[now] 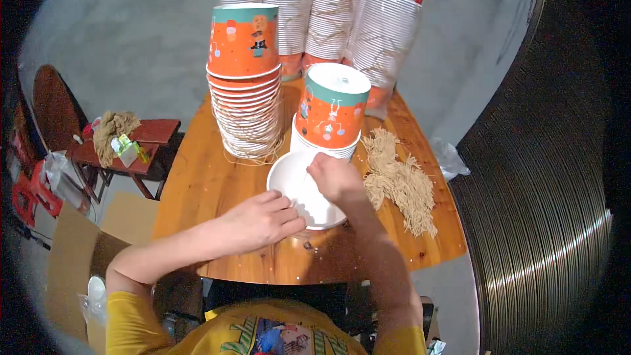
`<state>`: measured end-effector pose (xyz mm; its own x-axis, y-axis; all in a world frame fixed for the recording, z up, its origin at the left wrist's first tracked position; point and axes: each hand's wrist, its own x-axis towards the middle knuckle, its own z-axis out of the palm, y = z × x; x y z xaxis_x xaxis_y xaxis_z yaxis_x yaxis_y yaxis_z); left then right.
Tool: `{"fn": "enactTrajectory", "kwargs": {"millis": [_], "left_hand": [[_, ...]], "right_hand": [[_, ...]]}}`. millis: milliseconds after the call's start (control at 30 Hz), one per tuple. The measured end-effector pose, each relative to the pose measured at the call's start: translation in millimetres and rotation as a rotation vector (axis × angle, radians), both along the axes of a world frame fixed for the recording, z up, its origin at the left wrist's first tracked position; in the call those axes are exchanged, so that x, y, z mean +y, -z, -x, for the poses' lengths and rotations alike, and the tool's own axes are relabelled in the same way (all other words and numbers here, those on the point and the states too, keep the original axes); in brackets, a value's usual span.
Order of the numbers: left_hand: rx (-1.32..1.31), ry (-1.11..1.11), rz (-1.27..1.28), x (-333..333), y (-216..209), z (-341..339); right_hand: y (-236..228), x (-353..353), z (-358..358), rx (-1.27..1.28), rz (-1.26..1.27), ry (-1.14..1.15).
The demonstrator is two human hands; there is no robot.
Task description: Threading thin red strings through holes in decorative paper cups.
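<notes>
White paper cup (290, 177), mid-frame, looks light, crushable, best rim-held; left hand (266, 218) pinches there, right hand (336, 179) curls, its hold I can't tell.

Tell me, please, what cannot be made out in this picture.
In the head view:
- Right hand: whether it pinches anything; its curled fingers hide this.
- Left hand: its palm, hidden by the back of the hand.
- Cup: its outer base, turned away from the camera.
- Short stack: its lower end, behind the cup and right hand.
- Wrapped stacks: some lower parts, behind the front stacks.
</notes>
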<state>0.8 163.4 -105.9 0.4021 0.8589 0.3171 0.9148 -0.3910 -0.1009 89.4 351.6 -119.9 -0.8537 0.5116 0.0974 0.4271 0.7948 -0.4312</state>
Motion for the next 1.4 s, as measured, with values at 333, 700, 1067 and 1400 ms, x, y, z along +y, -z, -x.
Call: {"fn": "enactTrajectory", "kwargs": {"millis": [333, 700, 1067, 1400], "left_hand": [[0.230, -0.055, -0.195, -13.4, 5.4, 84.7], [0.027, 0.046, 0.160, 1.7, 1.7, 101.8], [-0.817, -0.439, -0.005, -7.5, 16.3, 66.0], [-0.355, -0.426, -0.029, -5.6, 7.0, 56.9]], "right_hand": [[8.4, 50.6, -55.0, 0.568, 1.253, -0.075], [30.3, 33.1, -60.8, 0.687, 1.411, 0.001], [24.5, -5.5, -52.8, 0.670, 0.694, -0.039], [34.1, -4.6, -59.8, 0.714, 0.634, -0.050]]}}
